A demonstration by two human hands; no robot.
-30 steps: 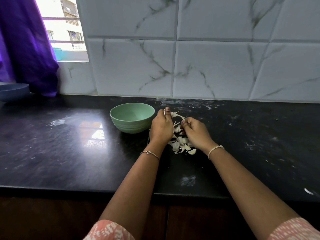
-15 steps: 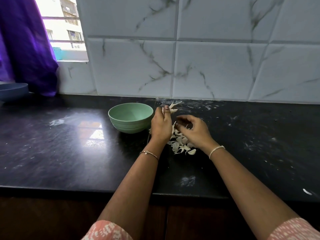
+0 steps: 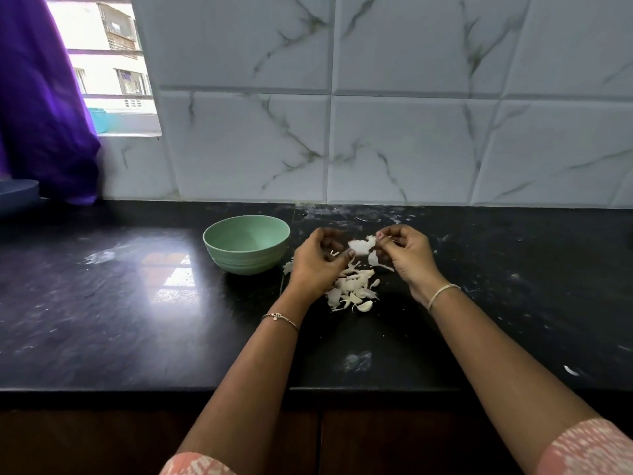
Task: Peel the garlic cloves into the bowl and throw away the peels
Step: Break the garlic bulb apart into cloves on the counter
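Observation:
A pale green bowl (image 3: 246, 243) stands on the black counter (image 3: 137, 303), just left of my hands. My left hand (image 3: 317, 262) and my right hand (image 3: 406, 253) are raised a little above the counter, facing each other. Between them is a white piece of garlic with papery skin (image 3: 359, 246); my right hand pinches its right end and my left fingertips pinch its left end. Below the hands lies a heap of white cloves and peels (image 3: 352, 291). I cannot see into the bowl's bottom.
A marble-patterned tiled wall (image 3: 376, 132) rises behind the counter. A purple curtain (image 3: 41, 114) hangs at a window on the left, with a blue dish (image 3: 17, 197) below it. White specks and smears dot the counter's back and right.
My left hand has come down from beside the bowl's rim. My right hand has lifted off the heap, and both now hold one piece between them.

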